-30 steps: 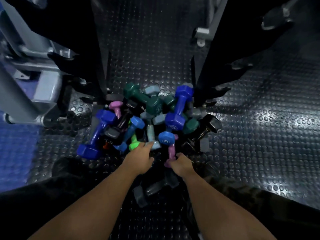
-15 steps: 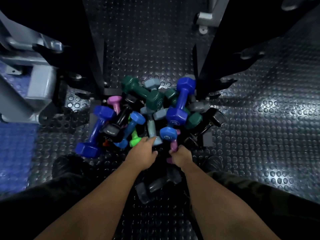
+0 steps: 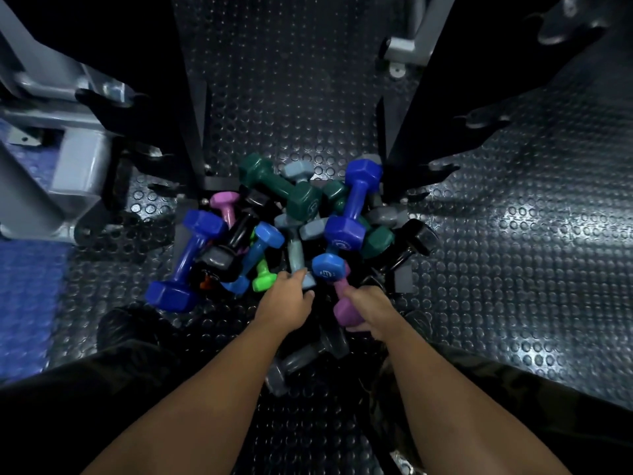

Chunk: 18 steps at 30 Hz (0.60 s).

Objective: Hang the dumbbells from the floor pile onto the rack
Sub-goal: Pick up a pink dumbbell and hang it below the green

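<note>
The right hand (image 3: 371, 308) has a tight grip on the purple dumbbell (image 3: 343, 305), lifted since before, long way pointing near to far. The left hand (image 3: 286, 298) curls on a grey dumbbell (image 3: 297, 257) in the pile.

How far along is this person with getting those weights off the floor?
Barely begun: no dumbbell shows on the black rack. In hand: the right hand holds a purple dumbbell; the left hand reaches onto a grey-blue dumbbell. The pile remains on the floor.
</note>
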Motion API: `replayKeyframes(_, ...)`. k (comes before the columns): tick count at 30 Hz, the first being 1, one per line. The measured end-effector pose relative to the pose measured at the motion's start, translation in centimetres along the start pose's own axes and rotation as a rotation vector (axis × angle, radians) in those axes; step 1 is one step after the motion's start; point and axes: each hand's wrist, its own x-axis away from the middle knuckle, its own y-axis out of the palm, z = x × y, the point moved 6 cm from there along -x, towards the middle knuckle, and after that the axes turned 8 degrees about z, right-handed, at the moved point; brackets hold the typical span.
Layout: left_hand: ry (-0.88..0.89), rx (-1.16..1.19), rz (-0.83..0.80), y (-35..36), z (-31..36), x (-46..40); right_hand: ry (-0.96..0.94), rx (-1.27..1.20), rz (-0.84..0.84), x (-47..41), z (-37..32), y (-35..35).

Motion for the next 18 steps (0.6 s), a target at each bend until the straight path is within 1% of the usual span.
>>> replayKeyframes(2, -0.004, 0.022, 0.004, 0.0, 0.1, 0.0, 0.07, -0.106, -0.038, 0.7, -0.7, -0.3)
replayKeyframes(5, -0.005, 0.056, 0.012, -0.1, 0.4, -0.1, 0.151, -0.142, -0.064, 2.1, -2.1, -0.3)
replayKeyframes(9, -0.109, 0.169, 0.031, -0.5, 1.2, -0.5, 0.2, -0.246, -0.052, 3.6, -3.3, 0.1)
replayKeyframes(11, -0.133, 0.232, -0.016, -0.3, 2.2, -0.7, 0.189, -0.291, -0.043, 4.2, -4.2, 0.3)
replayKeyframes(13, -0.165, 0.315, -0.117, 0.7, 3.0, -0.7, 0.174, -0.276, -0.032, 4.6, -4.7, 0.2)
replayKeyframes(15, -0.248, 0.478, -0.202, 1.6, 3.4, -0.2, 0.165, -0.255, -0.033, 5.0, -4.7, -0.4)
replayKeyframes(18, -0.369, 0.73, -0.266, 3.1, 2.9, 0.3, 0.188, -0.228, -0.053, 5.3, -3.2, -1.6)
